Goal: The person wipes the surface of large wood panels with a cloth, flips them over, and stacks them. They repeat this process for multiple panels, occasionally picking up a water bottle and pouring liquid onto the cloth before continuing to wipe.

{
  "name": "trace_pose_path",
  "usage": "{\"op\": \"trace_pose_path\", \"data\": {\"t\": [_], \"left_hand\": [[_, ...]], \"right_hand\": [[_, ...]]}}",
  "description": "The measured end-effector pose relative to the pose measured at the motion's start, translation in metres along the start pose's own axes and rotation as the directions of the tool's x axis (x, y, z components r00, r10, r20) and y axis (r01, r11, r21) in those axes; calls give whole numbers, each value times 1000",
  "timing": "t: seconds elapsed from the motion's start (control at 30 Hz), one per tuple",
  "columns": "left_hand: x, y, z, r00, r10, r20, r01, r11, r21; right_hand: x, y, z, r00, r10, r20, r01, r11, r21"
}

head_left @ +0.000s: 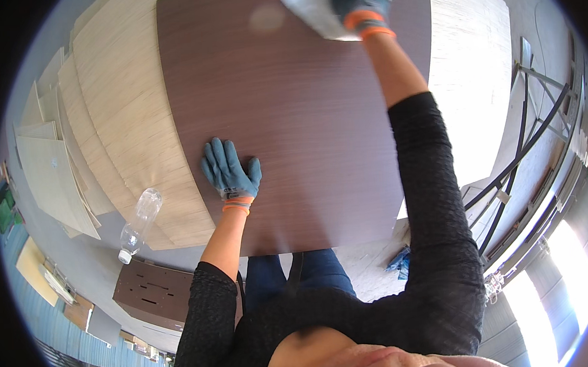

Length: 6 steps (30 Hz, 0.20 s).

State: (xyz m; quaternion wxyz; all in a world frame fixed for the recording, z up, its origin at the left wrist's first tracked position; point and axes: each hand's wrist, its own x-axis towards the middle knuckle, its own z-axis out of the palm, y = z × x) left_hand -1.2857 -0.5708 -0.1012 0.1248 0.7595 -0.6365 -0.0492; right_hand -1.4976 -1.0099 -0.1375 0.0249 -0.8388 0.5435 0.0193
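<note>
A dark brown wood-grain board (297, 117) lies flat in front of me, its near edge close to my body. My left hand (229, 170), in a blue-grey coated glove with an orange cuff, rests on the board's left part with its fingers stretched out. At the far right of the board, my right hand (359, 0), gloved the same way, holds a white cloth (315, 13) against the surface. This hand is smeared by motion, and the top edge of the picture cuts off part of it.
Pale plywood sheets (124, 106) lie under and around the board. A clear plastic bottle (142, 221) lies at their near left edge. Thin offcut panels (50, 169) stand farther left. A brown slotted box (150, 294) sits below left; a metal frame (537, 127) stands at right.
</note>
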Motion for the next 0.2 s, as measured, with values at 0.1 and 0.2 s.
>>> {"op": "trace_pose_path", "data": {"t": [0.1,0.2], "left_hand": [[1,-2,-2,999,-9,42,9,1000,-11],[2,0,1,1000,-1,-6,1,1000,-8]], "right_hand": [[-12,-23,14,914,-239,-328,308,935,178],[-16,11,-3,972,-216,-97,226,968,111]]}}
